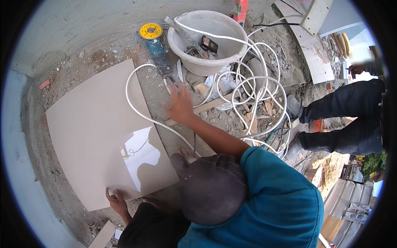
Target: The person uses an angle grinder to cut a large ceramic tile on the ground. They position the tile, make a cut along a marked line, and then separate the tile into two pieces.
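Observation:
Neither of my hands is in view. Below me a co-worker in a teal shirt (273, 198) and a dark cap (213, 190) crouches at a large beige tile (95, 115) on the dirt. One hand of the co-worker (117, 200) rests at the tile's near edge, fingers partly on top. The other hand (180, 103), slightly blurred, reaches past the tile toward the rear of a teal angle grinder (158, 53). Whether it touches the grinder I cannot tell. The grinder carries a yellow disc (150, 31) and lies on the ground. A bright reflection covers part of the tile.
A grey bucket (198, 64) with tools inside stands beyond the grinder. White cable (283, 93) lies in loops right of it, with one length across the tile. Another person in dark trousers (343, 103) stands at the right. Walls (82, 31) border the far and left sides.

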`<state>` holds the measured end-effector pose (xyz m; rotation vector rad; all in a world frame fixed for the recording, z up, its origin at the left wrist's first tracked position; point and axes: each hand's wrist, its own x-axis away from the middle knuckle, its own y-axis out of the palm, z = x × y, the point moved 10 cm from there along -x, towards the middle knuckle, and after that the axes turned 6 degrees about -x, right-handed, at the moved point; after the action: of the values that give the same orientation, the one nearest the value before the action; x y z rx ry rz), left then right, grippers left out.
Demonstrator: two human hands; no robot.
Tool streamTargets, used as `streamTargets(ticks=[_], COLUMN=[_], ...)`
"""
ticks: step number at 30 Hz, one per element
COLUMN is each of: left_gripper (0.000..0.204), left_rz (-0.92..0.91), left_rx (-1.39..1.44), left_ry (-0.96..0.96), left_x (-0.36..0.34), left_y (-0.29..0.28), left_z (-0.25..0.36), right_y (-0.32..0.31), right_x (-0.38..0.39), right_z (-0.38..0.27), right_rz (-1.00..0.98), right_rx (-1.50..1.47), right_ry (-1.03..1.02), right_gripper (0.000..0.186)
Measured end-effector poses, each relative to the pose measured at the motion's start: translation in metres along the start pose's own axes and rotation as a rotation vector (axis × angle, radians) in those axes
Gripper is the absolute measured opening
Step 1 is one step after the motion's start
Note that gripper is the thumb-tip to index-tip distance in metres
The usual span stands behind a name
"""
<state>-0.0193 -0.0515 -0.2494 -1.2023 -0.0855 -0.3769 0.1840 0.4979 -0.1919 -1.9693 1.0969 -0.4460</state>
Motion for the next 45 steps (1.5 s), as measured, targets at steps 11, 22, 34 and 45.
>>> streamTargets(ticks=[11,22,34,45], left_gripper=[0.044,0.039,0.034,0.061], left_rz=[0.068,0.056,0.114,0.680], left_rx=[-0.004,-0.016,0.039,0.317], left_ry=[0.007,-0.001,-0.060,-0.894], left_x=[0.001,0.004,0.016,-0.031], left_y=[-0.006,-0.006,-0.014,-0.111], left_z=[-0.011,-0.001,0.000,-0.162], right_y=[0.004,0.005,0.001,0.009], right_x=[0.014,0.014,-0.011,-0.006], right_z=[-0.003,0.002,-0.015,-0.028], right_rz=[-0.040,-0.007,0.056,-0.024], right_rx=[0.038,0.052,0.070,0.099], right_ry=[0.018,-0.007,-0.134,-0.320], right_gripper=[0.069,0.069,0.066,0.058])
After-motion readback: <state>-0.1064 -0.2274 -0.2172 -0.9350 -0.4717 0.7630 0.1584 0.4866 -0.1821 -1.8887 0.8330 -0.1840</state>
